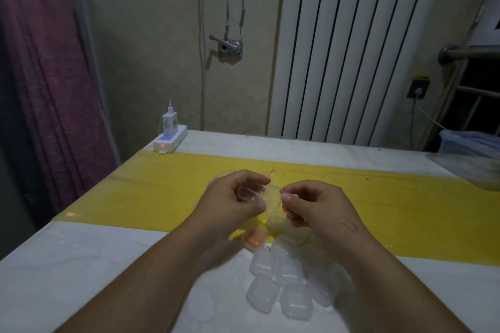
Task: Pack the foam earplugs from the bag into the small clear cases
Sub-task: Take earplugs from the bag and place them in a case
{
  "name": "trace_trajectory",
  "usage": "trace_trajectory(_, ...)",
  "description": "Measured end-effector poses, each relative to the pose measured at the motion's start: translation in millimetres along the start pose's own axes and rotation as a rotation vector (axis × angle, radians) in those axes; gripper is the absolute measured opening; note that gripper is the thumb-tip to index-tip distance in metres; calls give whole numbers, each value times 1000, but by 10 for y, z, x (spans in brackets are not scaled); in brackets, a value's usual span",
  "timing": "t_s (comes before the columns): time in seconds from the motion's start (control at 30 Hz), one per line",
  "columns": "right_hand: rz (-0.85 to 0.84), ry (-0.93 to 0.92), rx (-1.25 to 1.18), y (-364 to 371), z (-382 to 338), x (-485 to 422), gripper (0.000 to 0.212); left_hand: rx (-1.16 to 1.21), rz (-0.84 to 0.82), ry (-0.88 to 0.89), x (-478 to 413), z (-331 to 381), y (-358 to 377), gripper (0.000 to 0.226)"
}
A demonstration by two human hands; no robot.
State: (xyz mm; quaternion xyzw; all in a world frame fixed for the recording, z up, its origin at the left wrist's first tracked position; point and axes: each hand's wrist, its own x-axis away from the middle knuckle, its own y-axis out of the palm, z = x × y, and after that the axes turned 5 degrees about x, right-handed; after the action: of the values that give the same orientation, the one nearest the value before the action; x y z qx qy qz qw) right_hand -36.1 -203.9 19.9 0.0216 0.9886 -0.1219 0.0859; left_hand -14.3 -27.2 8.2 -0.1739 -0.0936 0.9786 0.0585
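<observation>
while a heap of clear cases [286, 286] lies below, one open case [271, 195] is pinched between left hand [238, 197] and right hand [319, 205] above the table [81, 265].

Both hands meet just above frame centre, over the table [81, 265]: the left hand [235, 197] on the left, the right hand [316, 205] on the right, with an open case [272, 194] held between them. Below them, toward lower centre, a cluster of cases [286, 286] lies on the table. One case with an earplug inside [255, 240] sits at the cluster's upper left. A power strip [170, 141] rests at the table's far left corner, and a plastic bag [470, 154] at its right edge. A radiator [351, 48] stands behind the table, upper right.
</observation>
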Motion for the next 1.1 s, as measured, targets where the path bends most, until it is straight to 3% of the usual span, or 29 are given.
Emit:
trace_trajectory(0.13,82,-25,112,-21,-7,-4,5,-64,8,13,-5,2,-21,36)
trace_trajectory(0.27,207,-97,8,-19,-36,-6,8,-68,70,33,-15,7,26,37)
trace_trajectory(0.43,131,-137,-23,92,-77,41,14,-121,54,27,-13,-4,60,36)
trace_trajectory(0.7,160,-221,423,97,-39,47,15,-62,47,-6,-5,5,53,36)
trace_trajectory(1.1,219,-262,565,92,-4,11,6,11,43,-30,-15,-18,49,36)
